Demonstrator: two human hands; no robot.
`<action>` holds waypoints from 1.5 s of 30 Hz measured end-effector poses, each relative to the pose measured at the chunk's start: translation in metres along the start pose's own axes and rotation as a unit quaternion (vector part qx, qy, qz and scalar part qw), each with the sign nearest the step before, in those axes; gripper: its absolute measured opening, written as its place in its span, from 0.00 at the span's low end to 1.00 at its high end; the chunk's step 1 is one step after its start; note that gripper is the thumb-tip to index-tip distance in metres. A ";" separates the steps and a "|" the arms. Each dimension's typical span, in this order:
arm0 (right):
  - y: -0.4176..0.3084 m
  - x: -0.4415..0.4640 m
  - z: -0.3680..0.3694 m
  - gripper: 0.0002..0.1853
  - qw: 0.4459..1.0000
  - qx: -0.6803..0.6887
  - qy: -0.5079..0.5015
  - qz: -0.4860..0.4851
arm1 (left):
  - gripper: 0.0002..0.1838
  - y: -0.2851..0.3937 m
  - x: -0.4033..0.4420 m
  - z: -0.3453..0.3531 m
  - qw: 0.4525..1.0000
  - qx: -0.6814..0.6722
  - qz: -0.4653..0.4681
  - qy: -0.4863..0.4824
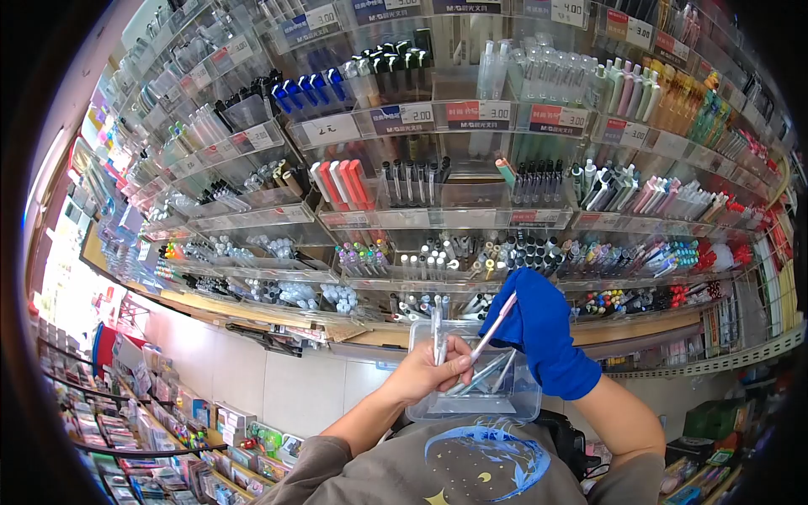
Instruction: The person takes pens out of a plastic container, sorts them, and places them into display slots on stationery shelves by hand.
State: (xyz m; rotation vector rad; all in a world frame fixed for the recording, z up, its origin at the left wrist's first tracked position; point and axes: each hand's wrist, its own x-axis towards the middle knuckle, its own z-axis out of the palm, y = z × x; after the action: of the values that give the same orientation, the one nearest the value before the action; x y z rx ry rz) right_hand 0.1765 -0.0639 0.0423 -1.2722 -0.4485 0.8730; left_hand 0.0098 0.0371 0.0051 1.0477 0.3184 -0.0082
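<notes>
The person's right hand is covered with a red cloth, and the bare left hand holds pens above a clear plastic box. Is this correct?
Not quite: the cloth covering the right hand is blue, not red, as the head view shows. The bare left hand does hold pens above a clear plastic box.

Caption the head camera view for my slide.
Left hand holding pens beside a blue-covered right hand, above a clear bin, before tiered pen shelves.

Right fingers hidden under blue cloth [545, 330]
</notes>
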 end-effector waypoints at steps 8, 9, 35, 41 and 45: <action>0.004 -0.023 0.015 0.06 0.782 -0.543 -0.075 -0.297 | 0.09 -0.009 0.004 0.019 0.980 0.080 0.110 0.145; -0.003 -0.028 0.018 0.07 0.761 -0.577 -0.099 -0.279 | 0.10 -0.006 0.004 0.020 0.978 0.079 0.123 0.148; 0.013 -0.033 0.018 0.03 0.691 -0.623 -0.211 -0.298 | 0.06 0.049 -0.002 0.003 0.932 0.166 0.211 0.244; 0.030 -0.027 -0.004 0.03 0.747 -0.554 -0.234 -0.283 | 0.10 0.049 -0.011 -0.024 0.895 0.081 0.320 0.299; 0.028 -0.028 -0.011 0.07 0.895 -0.371 -0.248 -0.010 | 0.12 0.066 -0.022 -0.048 0.886 0.078 0.345 0.298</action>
State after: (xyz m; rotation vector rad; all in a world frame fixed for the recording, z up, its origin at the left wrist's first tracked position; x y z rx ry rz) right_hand 0.1588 -0.0906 0.0179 -1.7190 -1.2944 1.0546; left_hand -0.0128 0.1080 0.0449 1.2638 0.4871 0.9635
